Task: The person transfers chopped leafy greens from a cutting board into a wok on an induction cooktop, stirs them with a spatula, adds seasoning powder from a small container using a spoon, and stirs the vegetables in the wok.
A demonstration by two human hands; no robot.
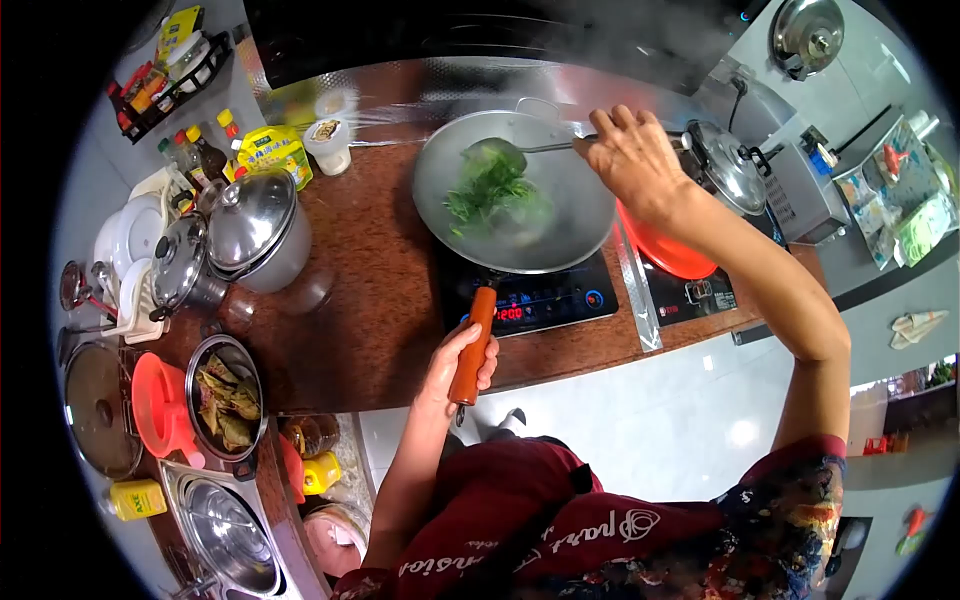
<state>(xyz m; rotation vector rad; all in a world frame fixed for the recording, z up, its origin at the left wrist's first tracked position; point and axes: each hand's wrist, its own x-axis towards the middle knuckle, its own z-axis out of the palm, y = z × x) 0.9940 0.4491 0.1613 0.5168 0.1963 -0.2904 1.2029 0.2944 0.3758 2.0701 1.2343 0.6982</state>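
My left hand [462, 362] is wrapped around the wooden handle [478, 345] of a large grey wok [570, 215]. The wok sits over a black induction cooker [560, 300] with lit red digits. In my right hand [640, 160] is the handle end of a long metal ladle [548, 148], held above the wok's right side. The ladle's round head rests among chopped leafy greens [495, 195] in the wok, partly covered by them. Light steam blurs the greens' lower edge.
Right of the wok are a red basin [670, 250] and a lidded pot [725, 165] by a second cooker [690, 295]. Lidded pots [255, 235], bottles [205, 155] and a pot of leaf-wrapped food [228, 400] stand left. A sink [225, 530] is lower left.
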